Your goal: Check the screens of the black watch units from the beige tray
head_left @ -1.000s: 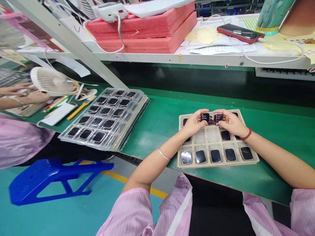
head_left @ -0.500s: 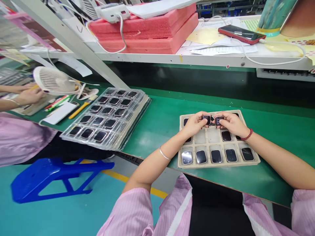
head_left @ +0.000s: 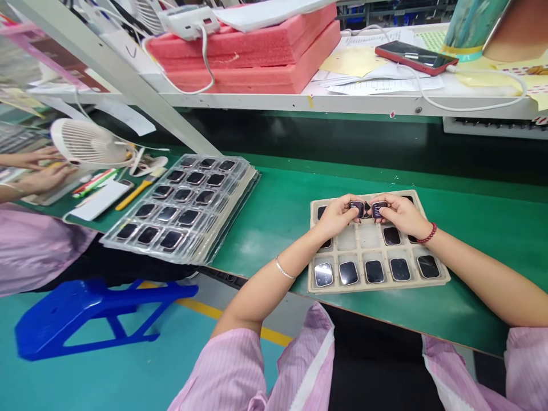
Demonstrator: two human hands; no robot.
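- A square smartwatch (head_left: 357,209) is in the left hand (head_left: 341,216), above the back row of the beige compartment tray (head_left: 377,286); the fingers pinch it, thumb at its face.
- A second smartwatch (head_left: 379,209) is pinched the same way in the right hand (head_left: 401,213), just beside the first and over the same row; pale text shows on its dark screen.
- Something small and dark sits between the two watches; what it is cannot be told.
- Inside the beige tray, five dark-faced watches (head_left: 374,272) fill the front row, the leftmost catching glare.
- The green bench (head_left: 274,234) lies under the beige tray.
- Left of the tray stands a stack of clear trays (head_left: 230,208) with rows of watches; beyond it, a yellow-handled brush (head_left: 136,194), a white fan (head_left: 83,141) and a co-worker's hands (head_left: 49,178).
- Behind and above the tray, a white shelf (head_left: 363,103) bears red foam blocks (head_left: 240,78) and a red-edged phone (head_left: 415,57).
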